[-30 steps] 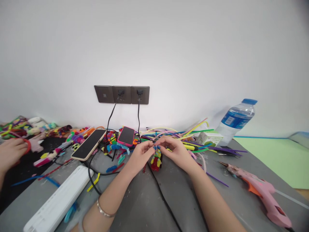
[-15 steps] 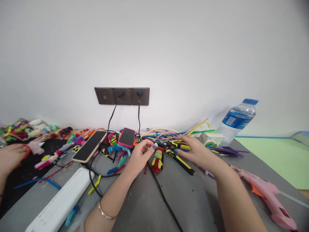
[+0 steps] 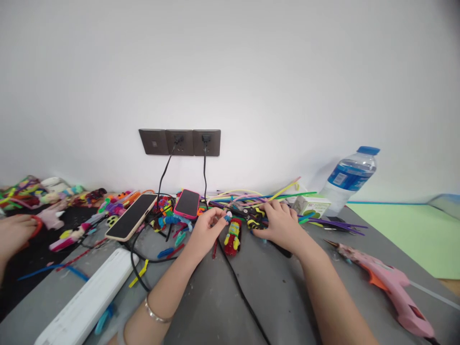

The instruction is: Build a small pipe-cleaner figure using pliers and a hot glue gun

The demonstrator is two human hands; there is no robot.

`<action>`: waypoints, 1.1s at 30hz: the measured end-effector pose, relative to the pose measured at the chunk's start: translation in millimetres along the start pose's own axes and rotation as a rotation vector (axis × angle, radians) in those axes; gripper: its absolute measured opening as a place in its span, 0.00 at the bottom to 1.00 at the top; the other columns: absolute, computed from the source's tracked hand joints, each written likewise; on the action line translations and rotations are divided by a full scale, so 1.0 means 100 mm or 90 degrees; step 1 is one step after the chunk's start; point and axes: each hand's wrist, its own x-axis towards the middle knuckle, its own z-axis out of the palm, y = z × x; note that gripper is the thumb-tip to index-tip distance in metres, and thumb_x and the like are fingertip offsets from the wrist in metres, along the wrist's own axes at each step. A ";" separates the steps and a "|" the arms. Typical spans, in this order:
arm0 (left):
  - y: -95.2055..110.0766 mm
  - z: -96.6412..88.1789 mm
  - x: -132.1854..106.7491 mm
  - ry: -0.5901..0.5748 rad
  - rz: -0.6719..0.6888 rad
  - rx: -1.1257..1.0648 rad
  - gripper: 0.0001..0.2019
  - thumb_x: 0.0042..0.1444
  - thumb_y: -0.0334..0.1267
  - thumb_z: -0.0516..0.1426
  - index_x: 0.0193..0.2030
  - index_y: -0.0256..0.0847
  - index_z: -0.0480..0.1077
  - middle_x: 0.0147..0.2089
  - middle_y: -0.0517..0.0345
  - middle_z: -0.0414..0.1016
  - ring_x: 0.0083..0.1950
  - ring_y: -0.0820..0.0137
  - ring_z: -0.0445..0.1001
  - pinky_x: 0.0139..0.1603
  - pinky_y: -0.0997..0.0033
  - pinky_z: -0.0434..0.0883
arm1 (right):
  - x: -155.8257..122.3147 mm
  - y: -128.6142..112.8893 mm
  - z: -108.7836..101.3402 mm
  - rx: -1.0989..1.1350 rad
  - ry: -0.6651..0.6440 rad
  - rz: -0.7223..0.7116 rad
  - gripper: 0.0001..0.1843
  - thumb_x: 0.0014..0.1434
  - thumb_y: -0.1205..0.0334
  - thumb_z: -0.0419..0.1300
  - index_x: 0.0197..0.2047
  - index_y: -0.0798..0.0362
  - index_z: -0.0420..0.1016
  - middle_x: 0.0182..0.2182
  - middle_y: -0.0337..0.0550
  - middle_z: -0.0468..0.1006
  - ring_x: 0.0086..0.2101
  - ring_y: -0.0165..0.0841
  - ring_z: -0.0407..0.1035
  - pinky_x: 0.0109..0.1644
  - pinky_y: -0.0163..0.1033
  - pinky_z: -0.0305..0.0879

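Near the middle of the grey table, my left hand (image 3: pixel 210 230) is closed in a pinch on a small blue piece (image 3: pixel 227 218) with a pale tip; its exact kind is too small to make out. Just right of those fingertips lies a red and yellow fuzzy figure (image 3: pixel 233 237) with a green band. My right hand (image 3: pixel 282 225) is curled over the yellow-and-black handles of a pair of pliers (image 3: pixel 254 221), thumb on the near side. The palm hides most of the handles, and one dark handle end shows below it.
Pipe cleaners (image 3: pixel 247 195) lie behind the hands. Two phones (image 3: pixel 132 216), a white power strip (image 3: pixel 89 299) and black cables are to the left. On the right are a small box (image 3: pixel 312 205), a tilted water bottle (image 3: pixel 352 177) and a pink glue gun (image 3: pixel 391 282). Another person's hand (image 3: pixel 16 235) holds orange-handled scissors.
My right hand has moved left and curled its fingers over the pliers, covering more of the handles. My left hand keeps its pinch, and the whole view has shifted slightly.
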 end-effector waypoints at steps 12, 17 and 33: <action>0.04 0.00 0.00 0.021 0.005 -0.010 0.09 0.51 0.43 0.59 0.31 0.40 0.69 0.24 0.63 0.65 0.27 0.73 0.62 0.30 0.74 0.60 | -0.22 0.23 -0.56 0.708 -0.120 0.067 0.25 0.58 0.36 0.52 0.43 0.51 0.68 0.39 0.51 0.78 0.41 0.46 0.74 0.45 0.48 0.70; 0.02 -0.02 0.01 0.056 0.029 -0.012 0.08 0.52 0.42 0.59 0.30 0.40 0.69 0.26 0.62 0.67 0.27 0.73 0.64 0.30 0.74 0.61 | -0.33 0.14 -0.64 0.954 -0.525 -0.072 0.29 0.58 0.35 0.55 0.42 0.55 0.71 0.37 0.51 0.79 0.37 0.46 0.78 0.44 0.50 0.73; 0.08 -0.05 -0.03 0.104 0.123 0.174 0.04 0.57 0.34 0.52 0.32 0.40 0.67 0.29 0.61 0.68 0.28 0.73 0.64 0.30 0.75 0.61 | -0.30 -0.04 -0.68 0.713 -0.604 -0.128 0.27 0.62 0.37 0.50 0.33 0.54 0.71 0.35 0.48 0.80 0.40 0.41 0.77 0.48 0.45 0.72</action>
